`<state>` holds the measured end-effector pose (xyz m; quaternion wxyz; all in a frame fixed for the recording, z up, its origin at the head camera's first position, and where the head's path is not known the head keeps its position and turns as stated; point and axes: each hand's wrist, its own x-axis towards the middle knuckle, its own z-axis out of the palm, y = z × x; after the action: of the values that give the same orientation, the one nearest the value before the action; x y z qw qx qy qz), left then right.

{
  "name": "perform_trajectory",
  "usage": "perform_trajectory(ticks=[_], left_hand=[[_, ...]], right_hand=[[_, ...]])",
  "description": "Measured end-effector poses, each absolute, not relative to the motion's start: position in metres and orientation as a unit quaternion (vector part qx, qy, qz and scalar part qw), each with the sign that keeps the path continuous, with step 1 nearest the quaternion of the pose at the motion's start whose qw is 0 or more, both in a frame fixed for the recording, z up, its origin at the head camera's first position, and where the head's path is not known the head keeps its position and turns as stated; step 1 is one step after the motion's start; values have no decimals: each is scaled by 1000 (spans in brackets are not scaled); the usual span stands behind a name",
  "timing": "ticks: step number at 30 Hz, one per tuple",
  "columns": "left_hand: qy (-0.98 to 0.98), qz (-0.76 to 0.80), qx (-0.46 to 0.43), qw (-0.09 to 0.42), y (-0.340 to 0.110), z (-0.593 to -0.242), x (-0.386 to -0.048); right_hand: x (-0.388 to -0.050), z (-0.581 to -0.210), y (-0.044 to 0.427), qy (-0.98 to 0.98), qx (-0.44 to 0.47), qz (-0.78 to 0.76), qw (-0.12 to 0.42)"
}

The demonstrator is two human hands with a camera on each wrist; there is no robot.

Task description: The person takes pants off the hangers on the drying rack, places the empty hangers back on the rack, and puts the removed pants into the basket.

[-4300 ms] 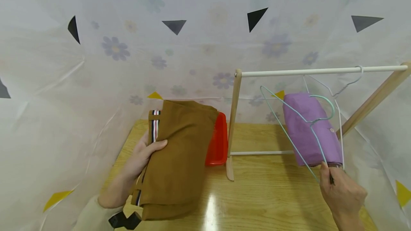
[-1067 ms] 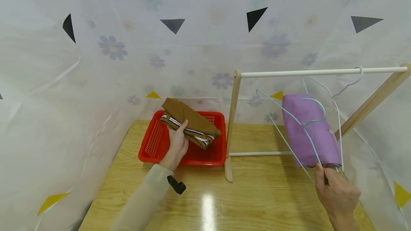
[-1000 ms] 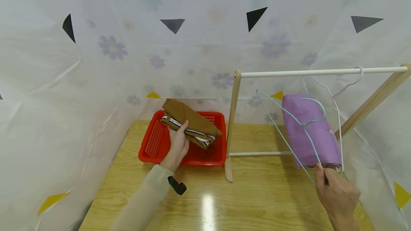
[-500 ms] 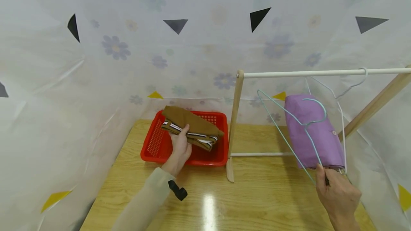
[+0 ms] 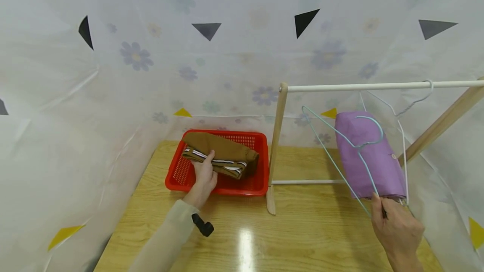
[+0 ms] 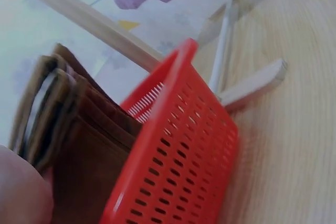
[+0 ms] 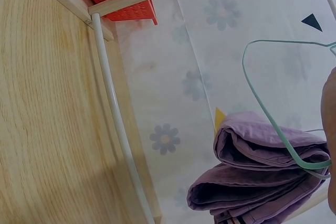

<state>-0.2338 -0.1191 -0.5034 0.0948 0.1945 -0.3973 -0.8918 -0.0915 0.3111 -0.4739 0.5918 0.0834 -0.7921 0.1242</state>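
Observation:
My left hand (image 5: 204, 177) grips folded brown trousers (image 5: 223, 148) by the striped waistband edge, thumb on top. They are inside the red plastic basket (image 5: 177, 187), slightly tilted. The left wrist view shows the layered brown cloth (image 6: 89, 177) behind the basket wall (image 6: 178, 156). At the right, my right hand (image 5: 397, 223) holds a mint-green wire hanger (image 5: 359, 146) by one end, its hook up. Behind it, a folded purple garment (image 5: 366, 167) with a button hangs on a white hanger (image 5: 405, 171). In the right wrist view the green hanger (image 7: 265, 109) bears no cloth.
A rack with a white top rod (image 5: 340, 87) and wooden posts stands right of the basket, its left post (image 5: 278, 133) close beside it. A lower white bar (image 5: 308, 181) runs near the wooden tabletop (image 5: 295, 238). A flowered curtain (image 5: 227, 66) surrounds the table.
The left hand has carried the brown trousers from in front of the basket, then lowered them into it and shifted slightly left. The right hand still holds the green hanger, almost unmoved.

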Motion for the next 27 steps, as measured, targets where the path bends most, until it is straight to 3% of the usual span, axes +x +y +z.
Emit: perform_trajectory(ticks=[27], left_hand=[[-448,-850,275,32,-128,-522,-236]], right_hand=[[-91,-478,314,-792,80,120,593]])
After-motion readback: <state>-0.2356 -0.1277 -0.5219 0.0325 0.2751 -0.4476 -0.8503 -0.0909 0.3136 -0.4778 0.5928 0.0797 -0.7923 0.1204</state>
